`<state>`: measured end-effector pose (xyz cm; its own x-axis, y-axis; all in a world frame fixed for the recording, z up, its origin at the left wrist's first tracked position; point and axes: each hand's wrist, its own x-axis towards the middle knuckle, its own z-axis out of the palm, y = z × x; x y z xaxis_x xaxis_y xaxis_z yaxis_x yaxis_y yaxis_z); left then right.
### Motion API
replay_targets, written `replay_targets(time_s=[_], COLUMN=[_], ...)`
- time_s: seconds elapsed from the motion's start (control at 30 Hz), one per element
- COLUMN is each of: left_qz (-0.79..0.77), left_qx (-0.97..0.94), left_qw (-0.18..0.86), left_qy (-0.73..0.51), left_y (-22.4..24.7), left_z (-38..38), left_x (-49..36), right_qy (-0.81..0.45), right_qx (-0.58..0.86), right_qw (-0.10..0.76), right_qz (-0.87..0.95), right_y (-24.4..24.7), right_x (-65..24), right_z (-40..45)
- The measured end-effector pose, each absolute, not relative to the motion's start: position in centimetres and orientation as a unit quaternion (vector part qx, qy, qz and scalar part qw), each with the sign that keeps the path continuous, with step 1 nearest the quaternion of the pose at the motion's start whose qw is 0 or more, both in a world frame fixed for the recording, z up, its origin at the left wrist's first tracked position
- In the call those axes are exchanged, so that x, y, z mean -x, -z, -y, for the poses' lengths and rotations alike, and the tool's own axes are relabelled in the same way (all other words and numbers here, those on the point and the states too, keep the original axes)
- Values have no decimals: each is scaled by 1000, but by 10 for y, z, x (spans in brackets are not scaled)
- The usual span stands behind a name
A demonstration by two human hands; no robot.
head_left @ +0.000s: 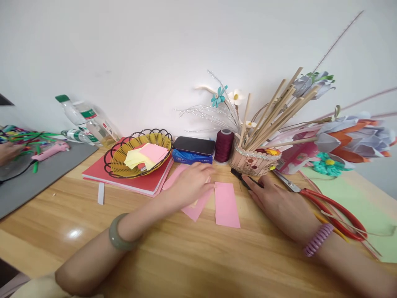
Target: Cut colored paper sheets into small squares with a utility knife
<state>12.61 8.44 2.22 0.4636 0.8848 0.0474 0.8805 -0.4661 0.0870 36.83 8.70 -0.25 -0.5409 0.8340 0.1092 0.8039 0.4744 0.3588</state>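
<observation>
My left hand [197,182] is over pink paper [197,209], its fingers curled and thumb stretched to the right. A pale yellow piece of paper [194,203] shows under the palm and between thumb and fingers; the fingertips are partly hidden. Just right of the thumb lies a pink paper rectangle [227,205], flat on the table. My right hand [277,200] has its fingers closed on a slim black tool [238,174] lying in front of the stick basket; its kind is mostly covered by the fingers. Red-handled scissors [335,211] lie beside this hand.
A wicker basket [116,159] with paper squares stands on red paper [99,167]. Behind are a phone [194,145] on a blue pack, a maroon thread spool [224,145] and a basket of wooden sticks [254,162]. At left, another person's hand [10,152] is near a pink glue gun [51,150].
</observation>
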Motion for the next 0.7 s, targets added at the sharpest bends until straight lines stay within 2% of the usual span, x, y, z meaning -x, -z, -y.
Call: replay_targets(time_s=[0.3, 0.47, 0.7], left_qz=[-549, -590, -652], left_qx=[-830, -805, -752], left_qw=[32, -16, -99], left_qy=[87, 60, -17], left_y=[-31, -40, -62], left_z=[-82, -81, -79], left_x=[-107, -110, -104], right_qy=[-178, -171, -129], right_qx=[-455, -422, -275], right_qw=[-10, -53, -77], right_qz=[-873, -889, -950], right_y=[-1, -6, -7], right_x=[-373, -375, -347], right_z=[-90, -84, -56])
